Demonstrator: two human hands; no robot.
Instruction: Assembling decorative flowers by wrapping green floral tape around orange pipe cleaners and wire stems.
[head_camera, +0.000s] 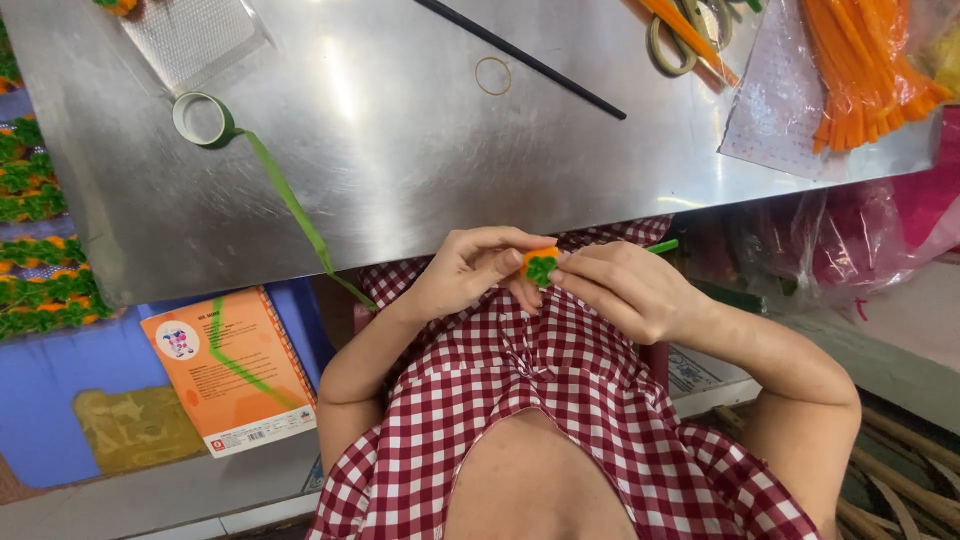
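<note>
Both hands' fingers (520, 262) half hiding orange-green flower (541, 264)

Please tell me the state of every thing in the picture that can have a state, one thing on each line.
Left hand: pinching the small flower.
Right hand: pinching the same flower.
Small flower: orange and green, held between both hands.
Tape roll: lying on the metal table, green strip unrolled over the edge.
Rubber band: lying flat, loose.
Scissors: resting on the table, blades hidden.
Orange sticks: bundled in an open bag.
</note>
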